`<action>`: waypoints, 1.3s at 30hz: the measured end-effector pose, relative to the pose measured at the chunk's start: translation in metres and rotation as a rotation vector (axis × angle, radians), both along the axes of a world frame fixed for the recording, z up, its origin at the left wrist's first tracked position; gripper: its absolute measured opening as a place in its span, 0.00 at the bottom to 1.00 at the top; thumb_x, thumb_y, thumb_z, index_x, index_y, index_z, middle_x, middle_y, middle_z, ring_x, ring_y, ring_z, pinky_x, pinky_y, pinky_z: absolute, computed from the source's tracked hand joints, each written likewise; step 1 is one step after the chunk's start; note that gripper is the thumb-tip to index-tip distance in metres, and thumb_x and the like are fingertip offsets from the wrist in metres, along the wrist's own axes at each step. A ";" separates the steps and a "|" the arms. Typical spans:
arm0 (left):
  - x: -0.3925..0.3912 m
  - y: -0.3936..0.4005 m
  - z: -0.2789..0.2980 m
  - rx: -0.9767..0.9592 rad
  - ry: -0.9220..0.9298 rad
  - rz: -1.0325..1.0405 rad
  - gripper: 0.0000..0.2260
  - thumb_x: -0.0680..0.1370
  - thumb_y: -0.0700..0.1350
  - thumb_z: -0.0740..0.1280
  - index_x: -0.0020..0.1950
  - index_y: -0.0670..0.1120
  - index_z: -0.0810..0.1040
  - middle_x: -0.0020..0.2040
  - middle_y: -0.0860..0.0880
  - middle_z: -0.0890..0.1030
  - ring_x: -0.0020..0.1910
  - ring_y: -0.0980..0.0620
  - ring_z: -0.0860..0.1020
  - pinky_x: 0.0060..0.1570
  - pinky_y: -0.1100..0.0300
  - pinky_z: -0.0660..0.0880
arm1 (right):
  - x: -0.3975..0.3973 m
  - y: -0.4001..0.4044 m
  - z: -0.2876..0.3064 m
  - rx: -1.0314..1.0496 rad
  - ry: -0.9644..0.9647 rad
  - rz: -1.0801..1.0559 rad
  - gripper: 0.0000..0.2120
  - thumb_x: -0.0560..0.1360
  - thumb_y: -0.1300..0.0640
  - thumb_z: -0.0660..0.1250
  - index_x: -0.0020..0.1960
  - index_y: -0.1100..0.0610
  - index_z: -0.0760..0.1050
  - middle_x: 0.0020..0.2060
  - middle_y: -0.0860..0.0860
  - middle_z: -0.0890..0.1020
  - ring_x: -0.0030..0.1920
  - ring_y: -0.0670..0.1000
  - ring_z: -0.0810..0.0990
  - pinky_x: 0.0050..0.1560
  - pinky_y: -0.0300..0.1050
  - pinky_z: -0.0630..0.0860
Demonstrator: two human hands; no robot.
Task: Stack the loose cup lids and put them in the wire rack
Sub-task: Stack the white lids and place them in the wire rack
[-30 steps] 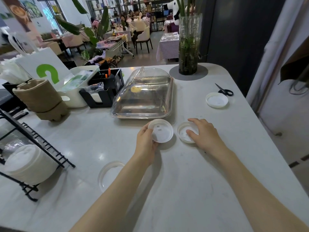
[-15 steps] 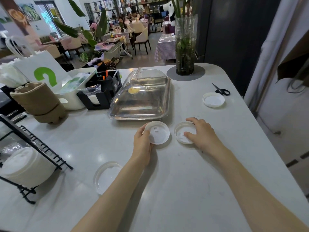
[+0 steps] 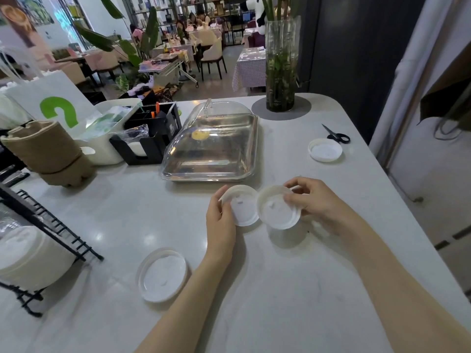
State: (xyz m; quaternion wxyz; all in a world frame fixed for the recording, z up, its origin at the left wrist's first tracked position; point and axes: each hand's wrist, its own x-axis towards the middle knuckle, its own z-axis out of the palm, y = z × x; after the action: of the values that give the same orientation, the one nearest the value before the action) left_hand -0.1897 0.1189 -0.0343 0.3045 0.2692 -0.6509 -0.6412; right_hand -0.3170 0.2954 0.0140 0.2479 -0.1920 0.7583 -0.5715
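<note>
My left hand (image 3: 219, 220) holds a white cup lid (image 3: 242, 208) by its left rim, lifted just above the table. My right hand (image 3: 312, 200) pinches a second white lid (image 3: 276, 212) by its right rim, tilted toward me. The two lids touch edge to edge. A third lid (image 3: 163, 275) lies flat near my left forearm, and another lid (image 3: 325, 150) lies at the far right by the scissors. The black wire rack (image 3: 54, 225) stands at the left edge with a stack of white lids (image 3: 28, 253) lying in it.
A clear-domed metal tray (image 3: 211, 146) sits just beyond my hands. Black scissors (image 3: 336, 135) lie at the far right. A glass vase with plants (image 3: 280, 64) stands at the back. A black organiser (image 3: 150, 133), white bin (image 3: 107, 138) and brown sleeves (image 3: 48, 151) crowd the left.
My right hand has picked its lid up off the table and tilted it. Both lids have come together until their rims meet.
</note>
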 end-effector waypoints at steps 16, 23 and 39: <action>0.001 0.001 -0.003 0.083 0.084 -0.067 0.16 0.88 0.43 0.57 0.65 0.44 0.83 0.62 0.43 0.86 0.65 0.41 0.81 0.70 0.37 0.75 | 0.029 -0.037 -0.018 0.012 0.219 -0.119 0.08 0.73 0.61 0.72 0.48 0.56 0.74 0.37 0.54 0.80 0.28 0.47 0.80 0.30 0.36 0.75; 0.004 0.002 0.001 -0.013 0.119 -0.128 0.11 0.87 0.45 0.63 0.62 0.50 0.85 0.58 0.51 0.88 0.59 0.55 0.83 0.56 0.63 0.77 | 0.035 -0.041 -0.024 0.139 0.434 -0.103 0.07 0.74 0.50 0.70 0.46 0.46 0.71 0.38 0.46 0.80 0.36 0.49 0.78 0.42 0.51 0.77; 0.005 -0.001 -0.001 -0.027 0.121 -0.176 0.11 0.81 0.43 0.70 0.64 0.47 0.82 0.57 0.48 0.88 0.57 0.49 0.85 0.55 0.57 0.81 | 0.035 -0.044 -0.022 -0.024 0.406 -0.016 0.08 0.82 0.59 0.63 0.56 0.54 0.80 0.46 0.47 0.85 0.45 0.46 0.81 0.46 0.38 0.75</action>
State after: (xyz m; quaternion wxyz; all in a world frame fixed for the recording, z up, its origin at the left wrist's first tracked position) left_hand -0.1846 0.1178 -0.0351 0.2893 0.1677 -0.6612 -0.6716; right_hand -0.2815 0.2512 -0.0081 0.0829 -0.3004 0.7873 -0.5321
